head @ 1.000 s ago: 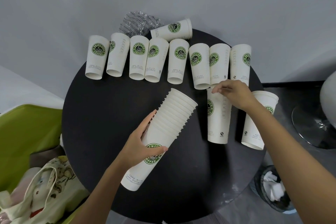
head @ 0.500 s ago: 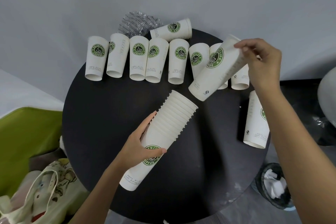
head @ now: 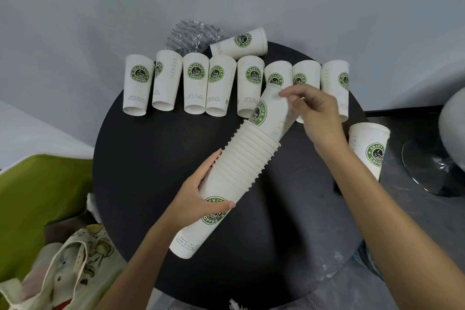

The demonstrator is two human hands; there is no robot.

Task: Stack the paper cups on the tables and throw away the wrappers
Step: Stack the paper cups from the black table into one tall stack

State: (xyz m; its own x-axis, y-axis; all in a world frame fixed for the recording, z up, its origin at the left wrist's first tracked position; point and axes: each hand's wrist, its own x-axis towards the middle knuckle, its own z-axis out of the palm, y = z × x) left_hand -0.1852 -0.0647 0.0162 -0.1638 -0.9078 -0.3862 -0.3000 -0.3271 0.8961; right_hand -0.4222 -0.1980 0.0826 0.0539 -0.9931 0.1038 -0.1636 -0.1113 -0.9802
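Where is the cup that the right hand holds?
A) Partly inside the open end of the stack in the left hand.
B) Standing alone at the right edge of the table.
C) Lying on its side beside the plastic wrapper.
A: the right hand holds the cup with its narrow end inside the stack that the left hand grips.

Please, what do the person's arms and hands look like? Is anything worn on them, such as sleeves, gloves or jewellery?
Nothing is worn on them, as far as the picture shows. The left hand and right hand have no gloves and no visible rings. The left forearm and right forearm show no sleeve, watch or bracelet up to the picture's edge. No markings are visible.
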